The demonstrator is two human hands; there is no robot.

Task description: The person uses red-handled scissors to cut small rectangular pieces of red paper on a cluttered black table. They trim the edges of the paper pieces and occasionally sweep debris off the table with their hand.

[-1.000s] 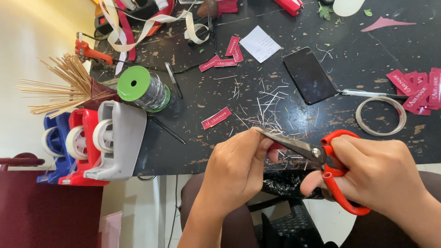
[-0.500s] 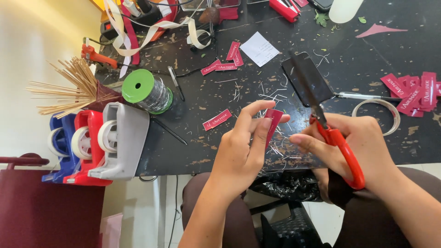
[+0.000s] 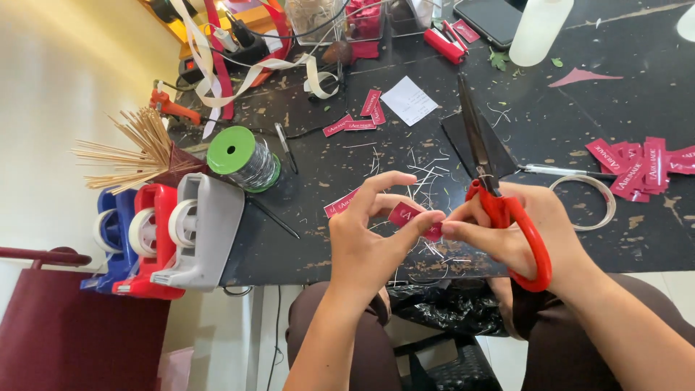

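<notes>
Nearest the body, the left hand [image 3: 369, 246] pinches a small red label [image 3: 414, 219] between thumb and forefinger, and the right hand's [image 3: 532, 239] fingertips meet the label's other end, so it is held between both hands just over the bench [image 3: 289, 253] edge. The right hand also grips the red-handled scissors [image 3: 499, 188], blades closed and pointing away from the body. With the fingers so crowded, the label could slip and drop past the edge into the lap, or the hanging blades could swing against the fingers. How the fingers sit in the handle loops is hidden. Just beyond the hands, another red label [image 3: 340, 203] is partly covered by the left hand. Further off to the right, the pile of labels [image 3: 637, 163] is cut off by the frame.
</notes>
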